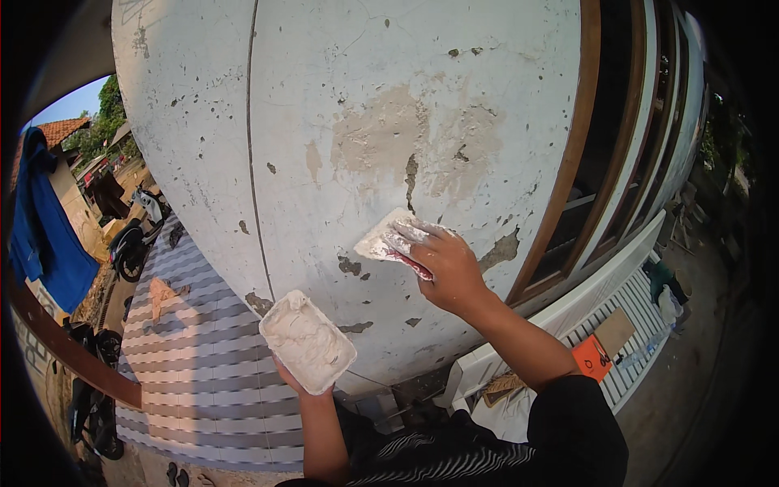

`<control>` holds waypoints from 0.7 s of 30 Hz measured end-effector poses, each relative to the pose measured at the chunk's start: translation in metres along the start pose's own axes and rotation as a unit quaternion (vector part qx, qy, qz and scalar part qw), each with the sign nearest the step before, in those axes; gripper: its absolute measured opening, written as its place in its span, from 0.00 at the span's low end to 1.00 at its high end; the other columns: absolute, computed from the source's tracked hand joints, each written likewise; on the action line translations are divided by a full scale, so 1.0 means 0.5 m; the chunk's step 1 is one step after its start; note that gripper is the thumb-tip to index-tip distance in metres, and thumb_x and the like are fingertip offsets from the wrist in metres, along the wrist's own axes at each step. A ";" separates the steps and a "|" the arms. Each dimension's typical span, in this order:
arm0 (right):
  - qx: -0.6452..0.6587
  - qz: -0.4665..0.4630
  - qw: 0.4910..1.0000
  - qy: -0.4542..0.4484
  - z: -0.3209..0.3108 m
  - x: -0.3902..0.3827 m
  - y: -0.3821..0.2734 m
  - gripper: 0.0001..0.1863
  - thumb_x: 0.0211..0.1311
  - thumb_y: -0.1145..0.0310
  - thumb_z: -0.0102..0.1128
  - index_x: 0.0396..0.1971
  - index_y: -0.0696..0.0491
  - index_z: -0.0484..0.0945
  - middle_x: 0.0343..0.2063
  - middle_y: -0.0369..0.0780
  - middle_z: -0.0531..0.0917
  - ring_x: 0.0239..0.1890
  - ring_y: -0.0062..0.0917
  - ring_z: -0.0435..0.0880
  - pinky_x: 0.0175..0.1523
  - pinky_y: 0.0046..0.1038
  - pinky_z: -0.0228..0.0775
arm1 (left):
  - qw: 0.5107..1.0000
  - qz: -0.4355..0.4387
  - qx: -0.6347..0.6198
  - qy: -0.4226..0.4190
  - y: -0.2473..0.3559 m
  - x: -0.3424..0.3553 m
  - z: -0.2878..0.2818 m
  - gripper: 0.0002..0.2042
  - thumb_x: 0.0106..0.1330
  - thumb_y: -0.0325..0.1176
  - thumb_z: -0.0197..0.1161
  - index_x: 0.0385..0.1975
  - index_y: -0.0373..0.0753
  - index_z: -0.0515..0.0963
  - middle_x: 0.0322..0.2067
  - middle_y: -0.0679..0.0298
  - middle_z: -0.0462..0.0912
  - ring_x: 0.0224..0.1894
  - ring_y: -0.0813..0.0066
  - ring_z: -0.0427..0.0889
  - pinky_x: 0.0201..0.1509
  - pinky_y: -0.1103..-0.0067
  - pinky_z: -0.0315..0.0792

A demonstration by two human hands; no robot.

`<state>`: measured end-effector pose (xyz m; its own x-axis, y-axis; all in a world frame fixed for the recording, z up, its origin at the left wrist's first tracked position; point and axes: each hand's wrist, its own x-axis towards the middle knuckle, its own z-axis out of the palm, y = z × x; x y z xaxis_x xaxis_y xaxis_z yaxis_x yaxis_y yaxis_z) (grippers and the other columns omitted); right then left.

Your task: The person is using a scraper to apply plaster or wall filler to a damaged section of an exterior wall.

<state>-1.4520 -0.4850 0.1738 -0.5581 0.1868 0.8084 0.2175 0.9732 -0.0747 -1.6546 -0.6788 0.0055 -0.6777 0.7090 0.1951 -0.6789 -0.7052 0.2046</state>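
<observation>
My right hand (pixel 448 268) is closed around a putty knife (pixel 380 237) with a wide blade smeared in white filler. The blade lies against the pale, cracked wall (pixel 308 81), just below a dark vertical crack (pixel 411 180). White filler coats the fingers of that hand too. Low and to the left, my left hand (pixel 312 399) grips a white rectangular tub (pixel 334 378) from beneath, its fingers mostly hidden. Thick off-white filler (pixel 304 337) fills the tub, which tilts toward me. Beige filled patches (pixel 377 134) cover part of the wall above the knife.
Brown-framed windows (pixel 568 162) run along the wall's right side. Below them, a white slatted bench (pixel 629 377) carries an orange sheet (pixel 592 357) and cardboard. To the left lie a tiled floor (pixel 195 390) with a crumpled cloth (pixel 165 297), a hanging blue cloth (pixel 53 227) and parked motorbikes (pixel 134 243).
</observation>
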 end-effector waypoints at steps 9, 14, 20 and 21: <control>0.600 0.377 0.678 0.197 -0.044 -0.020 0.111 0.13 0.61 0.80 0.60 0.46 0.63 0.75 0.37 0.39 0.83 0.36 0.21 0.82 0.44 0.24 0.77 | 0.999 -0.008 0.028 0.020 -0.014 -0.002 0.014 0.32 0.64 0.58 0.47 0.66 0.48 0.62 0.59 0.54 0.71 0.55 0.41 0.74 0.51 0.36 0.65; 0.589 0.385 0.679 0.207 -0.021 -0.032 0.135 0.10 0.62 0.77 0.60 0.43 0.61 0.77 0.35 0.37 0.83 0.36 0.19 0.82 0.41 0.22 0.75 | 0.999 -0.017 0.041 0.012 -0.023 -0.007 0.015 0.32 0.63 0.59 0.47 0.64 0.49 0.64 0.58 0.55 0.73 0.52 0.41 0.75 0.50 0.36 0.65; 0.445 0.368 0.789 0.209 -0.036 -0.017 0.120 0.07 0.60 0.78 0.59 0.38 0.61 0.78 0.33 0.39 0.82 0.34 0.24 0.81 0.41 0.26 0.72 | 0.998 -0.042 0.046 0.009 -0.035 -0.007 -0.008 0.32 0.63 0.60 0.47 0.65 0.51 0.63 0.60 0.58 0.71 0.55 0.42 0.74 0.48 0.34 0.64; 0.444 0.368 0.790 0.210 -0.035 -0.012 0.116 0.07 0.60 0.78 0.59 0.38 0.61 0.78 0.33 0.39 0.82 0.34 0.24 0.81 0.41 0.26 0.72 | 0.998 -0.043 0.046 0.009 -0.039 -0.007 -0.008 0.32 0.63 0.60 0.47 0.65 0.51 0.63 0.60 0.58 0.71 0.55 0.42 0.74 0.48 0.34 0.64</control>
<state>-1.4220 -0.4318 0.1747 -0.1874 0.8660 0.4636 -0.3913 0.3671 -0.8439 -1.6403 -0.6675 -0.0029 -0.6237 0.7658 0.1568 -0.7064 -0.6381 0.3063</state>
